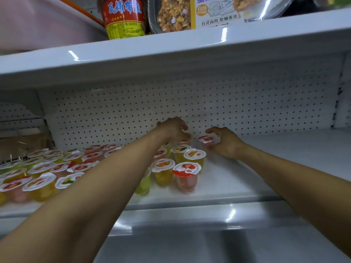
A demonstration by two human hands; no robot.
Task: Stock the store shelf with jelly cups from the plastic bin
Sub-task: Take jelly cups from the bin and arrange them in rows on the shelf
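Observation:
Several jelly cups (187, 175) with red, orange and yellow fruit lids stand in rows on the white shelf (266, 168), filling its left half. Both arms reach to the back of the shelf by the pegboard. My left hand (173, 130) curls its fingers down over a pink jelly cup (185, 142) at the end of the back row. My right hand (225, 142) grips a red-lidded jelly cup (206, 140) standing just right of that row. The plastic bin is out of view.
A white perforated back panel (247, 103) closes the shelf behind. The upper shelf (171, 48) overhangs, carrying a red-labelled jar (123, 16) and a boxed meal (209, 12). The shelf's right half is bare white surface. A brown packet (22, 145) sits at far left.

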